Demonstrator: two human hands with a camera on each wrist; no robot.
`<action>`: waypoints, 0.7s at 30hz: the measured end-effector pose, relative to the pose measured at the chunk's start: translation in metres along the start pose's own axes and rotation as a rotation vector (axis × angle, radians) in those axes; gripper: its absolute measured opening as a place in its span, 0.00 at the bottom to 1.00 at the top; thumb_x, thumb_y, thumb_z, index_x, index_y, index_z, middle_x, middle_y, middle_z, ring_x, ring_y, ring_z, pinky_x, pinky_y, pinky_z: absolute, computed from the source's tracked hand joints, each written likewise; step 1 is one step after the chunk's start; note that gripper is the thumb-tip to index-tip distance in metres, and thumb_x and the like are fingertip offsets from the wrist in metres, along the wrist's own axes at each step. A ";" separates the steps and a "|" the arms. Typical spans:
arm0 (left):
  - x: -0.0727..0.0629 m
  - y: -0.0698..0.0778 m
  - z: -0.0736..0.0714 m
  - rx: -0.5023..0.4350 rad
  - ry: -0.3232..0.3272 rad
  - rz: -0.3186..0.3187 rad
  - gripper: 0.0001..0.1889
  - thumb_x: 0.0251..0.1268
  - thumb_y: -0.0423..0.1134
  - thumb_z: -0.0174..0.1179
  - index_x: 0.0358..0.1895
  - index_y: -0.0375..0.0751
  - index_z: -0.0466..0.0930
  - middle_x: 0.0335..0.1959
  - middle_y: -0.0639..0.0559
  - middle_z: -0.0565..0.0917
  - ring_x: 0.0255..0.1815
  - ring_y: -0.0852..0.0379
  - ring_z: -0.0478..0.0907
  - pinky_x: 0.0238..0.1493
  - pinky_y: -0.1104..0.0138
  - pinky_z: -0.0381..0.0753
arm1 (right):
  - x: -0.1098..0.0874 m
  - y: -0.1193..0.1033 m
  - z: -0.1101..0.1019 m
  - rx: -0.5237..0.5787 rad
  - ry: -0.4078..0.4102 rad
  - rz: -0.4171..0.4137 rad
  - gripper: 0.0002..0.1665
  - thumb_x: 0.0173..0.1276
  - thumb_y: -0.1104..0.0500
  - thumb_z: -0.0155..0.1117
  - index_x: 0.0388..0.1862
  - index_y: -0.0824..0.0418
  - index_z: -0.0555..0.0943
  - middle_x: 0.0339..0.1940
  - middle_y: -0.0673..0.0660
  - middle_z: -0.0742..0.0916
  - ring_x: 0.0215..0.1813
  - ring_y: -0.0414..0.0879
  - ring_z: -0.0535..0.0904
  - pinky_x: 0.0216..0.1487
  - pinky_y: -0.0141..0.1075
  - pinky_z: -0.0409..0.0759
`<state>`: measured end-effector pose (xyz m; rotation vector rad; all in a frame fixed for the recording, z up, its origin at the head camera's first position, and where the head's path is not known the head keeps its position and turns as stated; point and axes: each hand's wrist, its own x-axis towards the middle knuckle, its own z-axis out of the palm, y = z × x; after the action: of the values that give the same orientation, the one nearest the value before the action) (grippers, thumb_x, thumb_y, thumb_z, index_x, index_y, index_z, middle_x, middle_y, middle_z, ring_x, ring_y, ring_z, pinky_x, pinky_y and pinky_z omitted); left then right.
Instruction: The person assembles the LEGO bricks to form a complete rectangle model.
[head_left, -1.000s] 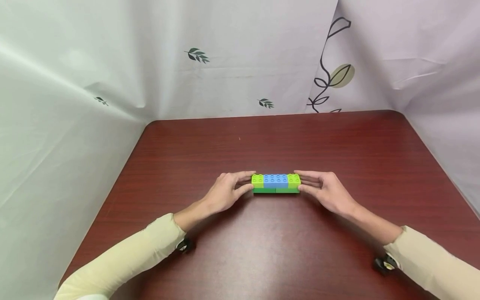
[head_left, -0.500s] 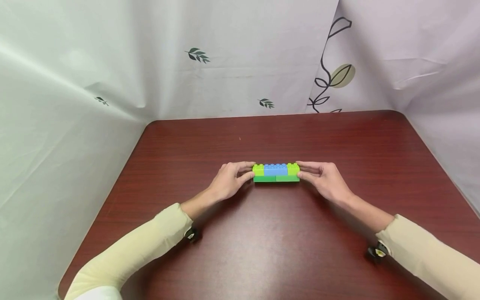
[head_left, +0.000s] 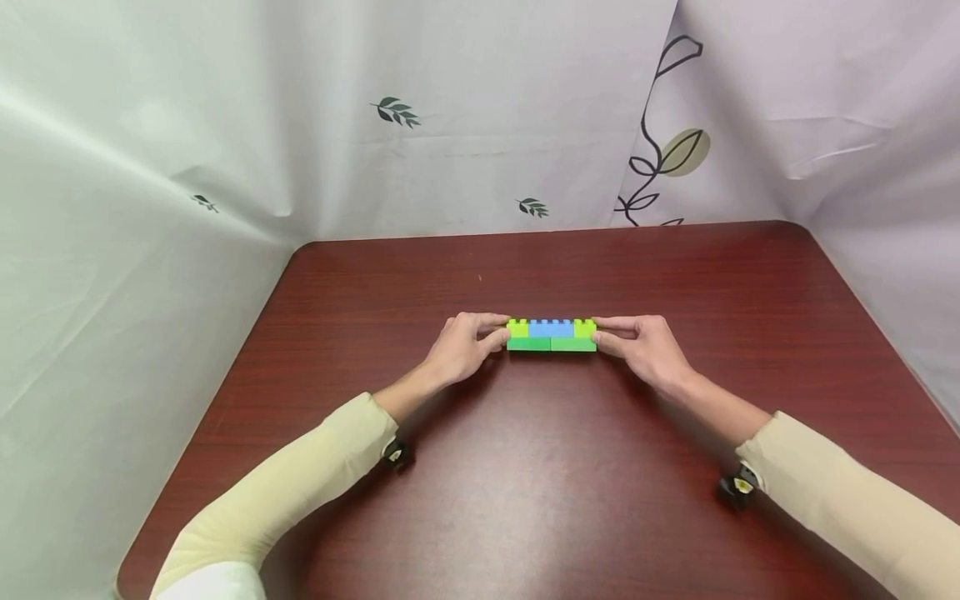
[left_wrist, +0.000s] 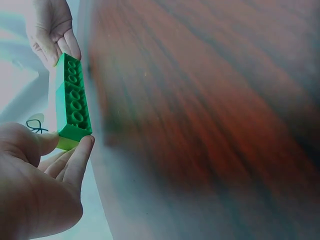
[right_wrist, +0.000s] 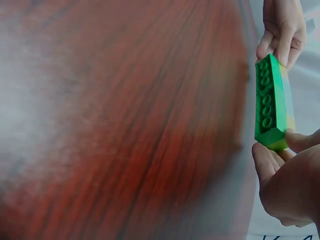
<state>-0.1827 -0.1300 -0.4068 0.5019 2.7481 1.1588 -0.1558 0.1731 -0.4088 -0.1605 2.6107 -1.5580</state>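
Observation:
A two-layer bar of toy building blocks (head_left: 551, 330) is held up off the table between both hands. Its top row has a blue block (head_left: 551, 328) flanked by two lime ones; the lower row is two green blocks (head_left: 528, 343) side by side. My left hand (head_left: 459, 346) pinches the left end with thumb and fingers, and my right hand (head_left: 654, 350) pinches the right end. Both wrist views show the hollow green underside (left_wrist: 75, 97) with its round tubes. In the right wrist view, the right thumb and fingers grip the bar's near end (right_wrist: 272, 139).
The dark red wooden table (head_left: 480, 483) spreads under the hands. White curtains (head_left: 465, 150) with leaf prints hang behind it and on both sides. A small black device (head_left: 738, 485) sits under the right wrist, another (head_left: 396, 452) under the left.
Both hands have lifted the block bar up and away, keeping their grip at its ends. It has tilted so its front side shows more and the stud tops less.

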 end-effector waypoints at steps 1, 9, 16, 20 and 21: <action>0.001 0.000 0.000 -0.003 0.000 -0.006 0.20 0.80 0.45 0.63 0.68 0.43 0.84 0.53 0.47 0.91 0.43 0.63 0.91 0.64 0.58 0.80 | 0.001 0.000 0.000 0.002 0.001 0.008 0.23 0.77 0.55 0.72 0.65 0.64 0.85 0.56 0.64 0.89 0.65 0.56 0.84 0.55 0.29 0.78; 0.007 -0.001 0.002 0.019 0.006 -0.033 0.19 0.80 0.45 0.63 0.67 0.42 0.85 0.49 0.48 0.92 0.42 0.62 0.91 0.56 0.59 0.85 | 0.012 0.001 0.003 -0.020 0.016 0.058 0.21 0.76 0.56 0.73 0.62 0.66 0.87 0.56 0.66 0.89 0.69 0.58 0.81 0.65 0.47 0.77; 0.010 0.000 0.004 0.026 0.042 -0.065 0.19 0.79 0.47 0.64 0.65 0.44 0.87 0.45 0.51 0.93 0.40 0.64 0.90 0.54 0.60 0.85 | 0.016 -0.001 0.002 -0.024 0.030 0.085 0.22 0.74 0.54 0.74 0.60 0.66 0.88 0.48 0.63 0.92 0.59 0.52 0.87 0.52 0.26 0.78; 0.011 0.002 0.005 0.047 0.072 -0.078 0.17 0.79 0.48 0.65 0.62 0.46 0.89 0.38 0.56 0.93 0.36 0.66 0.90 0.54 0.59 0.85 | 0.017 -0.002 0.002 -0.057 0.049 0.084 0.21 0.73 0.53 0.75 0.59 0.64 0.89 0.47 0.62 0.92 0.62 0.55 0.86 0.59 0.38 0.78; 0.012 0.002 0.005 0.057 0.079 -0.079 0.17 0.78 0.48 0.65 0.62 0.47 0.89 0.37 0.57 0.93 0.36 0.67 0.89 0.55 0.58 0.84 | 0.018 -0.002 0.002 -0.063 0.054 0.080 0.21 0.73 0.53 0.75 0.58 0.64 0.89 0.47 0.63 0.92 0.64 0.56 0.85 0.61 0.42 0.77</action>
<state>-0.1920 -0.1218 -0.4086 0.3577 2.8459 1.1085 -0.1731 0.1676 -0.4085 -0.0183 2.6734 -1.4759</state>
